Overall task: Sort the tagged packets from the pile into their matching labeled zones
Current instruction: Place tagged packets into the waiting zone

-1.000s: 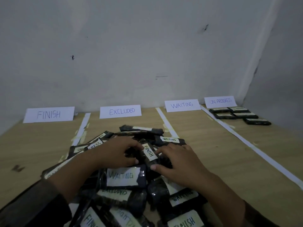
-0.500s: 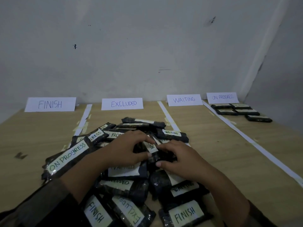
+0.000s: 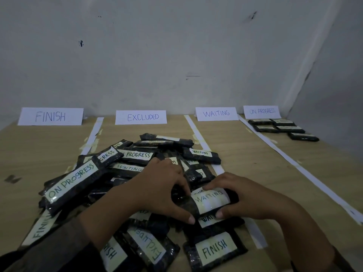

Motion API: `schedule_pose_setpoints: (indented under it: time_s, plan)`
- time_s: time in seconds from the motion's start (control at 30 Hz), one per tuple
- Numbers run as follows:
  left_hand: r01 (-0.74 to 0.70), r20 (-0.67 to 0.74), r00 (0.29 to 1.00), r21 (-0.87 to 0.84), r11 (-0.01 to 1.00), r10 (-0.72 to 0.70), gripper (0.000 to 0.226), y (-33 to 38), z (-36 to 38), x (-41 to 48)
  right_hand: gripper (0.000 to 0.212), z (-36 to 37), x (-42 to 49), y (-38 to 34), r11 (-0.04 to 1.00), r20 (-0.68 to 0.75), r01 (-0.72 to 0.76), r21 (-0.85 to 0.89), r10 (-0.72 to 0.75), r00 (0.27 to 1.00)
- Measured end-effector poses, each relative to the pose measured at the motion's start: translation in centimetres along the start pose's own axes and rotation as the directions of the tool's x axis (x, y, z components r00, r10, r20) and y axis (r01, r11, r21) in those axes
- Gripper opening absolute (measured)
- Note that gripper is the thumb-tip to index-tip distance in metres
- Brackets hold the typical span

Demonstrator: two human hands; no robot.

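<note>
A pile of black packets (image 3: 129, 169) with white tags lies in the middle of the wooden table (image 3: 265, 169). Both hands hold one packet tagged WAITING (image 3: 210, 201) at the pile's near right. My left hand (image 3: 161, 187) grips its left end, thumb underneath. My right hand (image 3: 245, 195) grips its right end, fingers over the top. Other tags read ON PROGRESS (image 3: 71, 180), FINISH (image 3: 215, 249) and EXCLUDED (image 3: 150, 245). Zone signs stand at the back: FINISH (image 3: 50, 116), EXCLUDED (image 3: 141, 117), WAITING (image 3: 216, 113), ON PROGRESS (image 3: 262, 111).
Several sorted packets (image 3: 282, 128) lie in the ON PROGRESS zone at the far right. White paper strips (image 3: 290, 160) split the table into zones. A grey wall (image 3: 176, 55) closes the back and the right side.
The hands drew back toward me and to the right, out of the pile's middle, and now hold the WAITING packet between them. The view tilted down a little.
</note>
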State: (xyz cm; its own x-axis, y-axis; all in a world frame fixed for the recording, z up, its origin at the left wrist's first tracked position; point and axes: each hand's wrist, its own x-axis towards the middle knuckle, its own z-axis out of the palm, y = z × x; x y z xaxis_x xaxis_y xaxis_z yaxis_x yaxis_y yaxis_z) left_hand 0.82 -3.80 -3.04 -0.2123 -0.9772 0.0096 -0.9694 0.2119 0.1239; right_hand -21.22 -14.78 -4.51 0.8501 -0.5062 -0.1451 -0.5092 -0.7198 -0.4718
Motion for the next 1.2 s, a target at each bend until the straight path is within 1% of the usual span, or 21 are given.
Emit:
schedule_pose_setpoints:
  time_s: [0.1,0.17,0.33,0.4,0.47,0.53,0.63,0.73,0.83,0.97,1.2]
  plan:
    - [0.019,0.015,1.0,-0.008,1.0,-0.019,0.063,0.3,0.2,0.1,0.059,0.3,-0.1,0.1,0.999,-0.051,0.016,-0.039,-0.018,0.999]
    - [0.022,-0.001,1.0,-0.025,0.999,-0.022,0.061,0.4,0.2,0.2,0.06,0.3,-0.1,0.1,0.999,-0.104,0.017,-0.042,-0.021,0.994]
    - [0.02,-0.13,0.991,-0.161,0.987,-0.041,0.053,0.6,-0.2,0.3,0.061,-0.1,-0.5,0.2,0.994,-0.253,0.031,-0.104,-0.056,0.966]
    - [0.006,-0.166,0.985,-0.188,0.982,-0.038,0.053,0.6,-0.4,0.7,0.062,-0.3,-0.6,0.3,0.992,-0.304,0.029,-0.12,-0.065,0.95]
    - [-0.007,-0.189,0.981,-0.195,0.981,-0.031,0.061,0.5,-0.8,1.2,0.063,-0.6,-0.7,0.8,0.99,-0.356,0.019,-0.136,-0.067,0.932]
    - [-0.012,-0.197,0.98,-0.172,0.985,-0.023,0.074,0.4,-1.2,2.0,0.063,-1.1,-0.7,1.6,0.987,-0.413,-0.005,-0.159,-0.062,0.909]
    - [0.011,-0.191,0.981,-0.163,0.986,-0.043,0.086,-0.1,-2.1,3.5,0.064,-2.2,-0.4,3.1,0.982,-0.476,-0.074,-0.171,-0.017,0.879]
    - [0.041,-0.156,0.985,-0.175,0.984,-0.068,0.086,-0.7,-2.7,5.5,0.063,-3.7,0.4,4.8,0.977,-0.498,-0.138,-0.164,0.039,0.867]
    - [0.07,-0.112,0.99,-0.112,0.991,-0.083,0.082,-1.2,-3.0,8.1,0.062,-5.3,1.4,6.8,0.971,-0.523,-0.199,-0.134,0.102,0.846]
    - [0.105,-0.072,0.992,-0.052,0.993,-0.108,0.077,-1.8,-3.2,12.0,0.063,-7.9,3.3,9.4,0.955,-0.539,-0.264,-0.137,0.151,0.829]
    - [0.201,0.0,0.98,-0.01,0.98,-0.201,0.073,-3.4,-2.0,18.5,0.063,-11.1,7.9,13.3,0.931,-0.5,-0.35,-0.102,0.256,0.827]
